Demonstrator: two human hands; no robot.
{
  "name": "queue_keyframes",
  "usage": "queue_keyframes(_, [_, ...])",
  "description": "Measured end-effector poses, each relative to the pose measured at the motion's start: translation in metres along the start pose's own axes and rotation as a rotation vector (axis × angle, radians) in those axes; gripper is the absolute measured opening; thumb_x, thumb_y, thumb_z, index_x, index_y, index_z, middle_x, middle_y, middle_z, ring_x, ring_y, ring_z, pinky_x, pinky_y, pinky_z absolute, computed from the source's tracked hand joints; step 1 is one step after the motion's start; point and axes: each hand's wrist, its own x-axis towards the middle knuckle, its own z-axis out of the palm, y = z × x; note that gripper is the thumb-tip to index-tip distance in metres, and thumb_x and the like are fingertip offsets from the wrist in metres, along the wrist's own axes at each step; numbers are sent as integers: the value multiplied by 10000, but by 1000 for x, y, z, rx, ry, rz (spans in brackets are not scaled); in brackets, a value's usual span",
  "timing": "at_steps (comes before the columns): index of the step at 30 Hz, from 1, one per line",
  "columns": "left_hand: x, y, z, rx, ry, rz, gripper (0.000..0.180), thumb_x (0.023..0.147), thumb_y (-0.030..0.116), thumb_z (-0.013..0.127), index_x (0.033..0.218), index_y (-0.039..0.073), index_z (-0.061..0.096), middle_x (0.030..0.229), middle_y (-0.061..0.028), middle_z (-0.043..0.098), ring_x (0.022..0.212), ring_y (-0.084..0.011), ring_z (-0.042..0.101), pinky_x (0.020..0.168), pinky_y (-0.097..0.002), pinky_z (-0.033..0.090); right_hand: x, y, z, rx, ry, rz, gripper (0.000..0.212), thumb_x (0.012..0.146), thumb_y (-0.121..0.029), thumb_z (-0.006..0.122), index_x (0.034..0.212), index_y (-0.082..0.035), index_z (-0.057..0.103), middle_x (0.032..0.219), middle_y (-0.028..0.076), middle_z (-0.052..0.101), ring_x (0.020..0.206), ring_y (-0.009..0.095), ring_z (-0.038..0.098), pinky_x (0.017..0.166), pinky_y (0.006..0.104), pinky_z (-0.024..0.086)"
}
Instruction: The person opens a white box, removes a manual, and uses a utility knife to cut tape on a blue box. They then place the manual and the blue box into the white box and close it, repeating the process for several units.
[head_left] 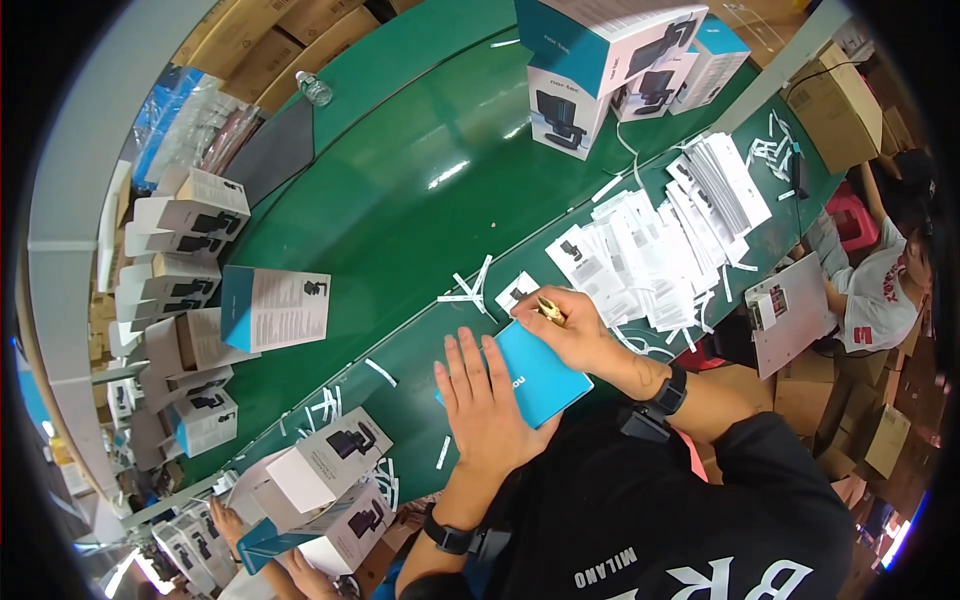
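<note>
A blue carton (545,372) lies in front of me at the near edge of the green table. My left hand (488,412) rests on its left side, fingers stretched out and thumb along the near edge. My right hand (578,338) is closed around a small gold-coloured tool (550,311) above the carton's far right part. What kind of tool it is cannot be made out, and its working end is hidden by the fingers. Just beyond the carton lies a small white printed card (516,291), partly behind my right hand.
Piles of printed leaflets (640,255) spread to the right. White paper strips (470,287) lie scattered about. Product boxes stand far right (565,115), left (290,308) and near left (335,450). Another person's hands (228,525) are at lower left; a seated person (875,290) is at right.
</note>
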Motion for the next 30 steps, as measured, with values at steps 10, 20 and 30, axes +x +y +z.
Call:
queue_keyframes(10, [-6, -8, 5, -55, -2, 44, 1033, 788, 515, 750, 1508, -94, 329, 1542, -337, 356, 1414, -518, 373, 1150, -610, 278, -16, -4, 10, -78, 120, -170, 130, 937, -131, 707, 1033, -49, 737, 929, 77, 692, 904, 200, 588, 781, 315, 481])
queue_keyframes(20, [-34, -3, 2, 15, 57, -149, 1112, 759, 617, 796, 1491, -98, 363, 1555, -381, 314, 1464, -561, 277, 1162, -634, 289, -10, -14, 4, -49, 109, -109, 106, 954, -70, 680, 1043, -34, 723, 964, 68, 676, 886, 133, 607, 803, 276, 477])
queue_keyframes(30, [-70, -14, 4, -8, 89, -13, 972, 754, 566, 827, 1469, 24, 453, 1527, -368, 343, 1377, -590, 379, 1082, -665, 393, -14, -9, 12, -20, 213, -96, 76, 892, -113, 763, 966, -97, 756, 926, 62, 660, 908, 212, 604, 795, 324, 485])
